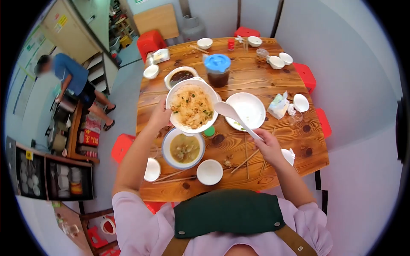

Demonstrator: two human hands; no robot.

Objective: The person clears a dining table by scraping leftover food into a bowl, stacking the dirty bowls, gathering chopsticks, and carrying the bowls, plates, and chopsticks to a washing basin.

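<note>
My left hand (160,114) grips the rim of a white bowl of noodle-like food with green bits (192,106), raised and tilted over the table. My right hand (269,145) is closed round the handle of a large white spoon (232,114), whose head is beside the bowl's right rim. Behind the spoon lies a white plate (247,106) with a few green scraps. Just below the raised bowl stands a bowl of yellowish soup (184,148). A dish of dark sauce (181,77) is partly hidden behind the raised bowl.
The wooden table (213,143) also holds a blue-lidded pitcher (218,68), an empty white bowl (209,172), chopsticks (245,161), a tissue pack (278,106) and several small bowls. Red stools (121,147) surround it. A person (74,74) stands at a counter on the left.
</note>
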